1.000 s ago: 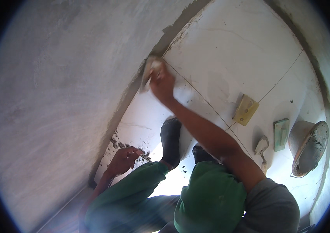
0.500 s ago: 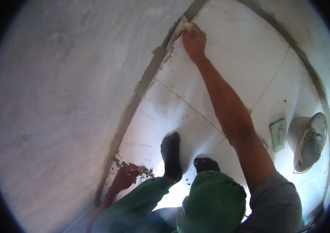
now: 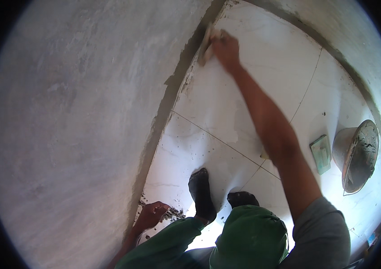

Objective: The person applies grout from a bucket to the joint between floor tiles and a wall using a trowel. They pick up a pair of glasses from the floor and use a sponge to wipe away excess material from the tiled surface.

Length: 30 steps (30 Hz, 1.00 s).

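At the far end of my outstretched arm, my right hand (image 3: 227,50) grips a pale, flat hand float (image 3: 205,48). The float is slightly blurred and lies beside the grey mortar strip (image 3: 165,98) at the foot of the left wall. Low on the left, close to the wall, my left hand (image 3: 153,213) is curled closed. Whether anything is inside its fingers is hidden. Next to it, dark mortar crumbs (image 3: 174,214) lie scattered on the white floor tiles (image 3: 226,112).
On the right, a green hand float (image 3: 321,154) lies near a tilted bucket (image 3: 361,157) smeared with mortar. My socked feet (image 3: 202,193) and green-clothed knee (image 3: 248,237) fill the lower middle. A small yellowish piece (image 3: 264,153) shows behind my right forearm. Plastered walls rise left and right.
My right hand and the float have shifted slightly toward me along the wall's foot, and the float has turned more edge-on. The whole view has also shifted a little. My left hand remains curled.
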Each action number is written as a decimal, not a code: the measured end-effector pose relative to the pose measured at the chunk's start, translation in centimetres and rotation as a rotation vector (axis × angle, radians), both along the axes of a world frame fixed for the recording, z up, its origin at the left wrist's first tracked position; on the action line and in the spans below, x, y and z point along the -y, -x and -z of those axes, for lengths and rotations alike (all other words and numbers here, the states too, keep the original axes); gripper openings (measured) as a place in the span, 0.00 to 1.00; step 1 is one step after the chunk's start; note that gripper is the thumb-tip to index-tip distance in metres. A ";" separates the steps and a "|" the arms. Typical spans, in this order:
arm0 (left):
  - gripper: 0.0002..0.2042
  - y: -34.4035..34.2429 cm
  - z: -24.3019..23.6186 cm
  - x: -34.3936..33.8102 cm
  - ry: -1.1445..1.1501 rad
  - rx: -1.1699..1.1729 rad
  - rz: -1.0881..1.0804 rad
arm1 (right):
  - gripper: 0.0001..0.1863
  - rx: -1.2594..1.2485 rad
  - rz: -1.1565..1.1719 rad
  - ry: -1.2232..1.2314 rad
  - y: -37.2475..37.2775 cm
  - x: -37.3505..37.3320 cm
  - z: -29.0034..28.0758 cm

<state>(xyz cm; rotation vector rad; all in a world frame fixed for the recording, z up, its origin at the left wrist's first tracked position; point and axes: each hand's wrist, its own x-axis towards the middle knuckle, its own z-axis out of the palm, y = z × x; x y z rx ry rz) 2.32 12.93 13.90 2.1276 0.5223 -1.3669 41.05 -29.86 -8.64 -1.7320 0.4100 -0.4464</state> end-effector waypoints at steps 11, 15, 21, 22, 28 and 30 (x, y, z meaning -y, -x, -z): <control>0.17 -1.9 0.1 0.3 -0.016 -0.001 0.041 | 0.22 -0.001 -0.119 -0.140 10.4 -15.2 -1.0; 0.16 -4.9 0.0 2.4 0.002 0.047 0.117 | 0.28 0.010 -0.203 -0.178 16.2 -16.9 0.1; 0.15 -4.2 -0.3 1.4 -0.026 0.060 0.065 | 0.28 -0.027 0.023 -0.012 1.2 -1.0 -0.5; 0.15 -3.6 0.1 0.8 -0.035 0.031 0.056 | 0.26 -0.057 -0.014 -0.076 -1.5 1.6 -0.1; 0.15 -1.0 1.5 -1.1 -0.012 -0.017 -0.028 | 0.21 -0.081 -0.159 -0.296 -7.9 6.0 0.8; 0.16 0.0 1.5 -2.2 -0.021 -0.048 -0.036 | 0.20 -0.112 -0.174 -0.182 -7.0 4.5 0.1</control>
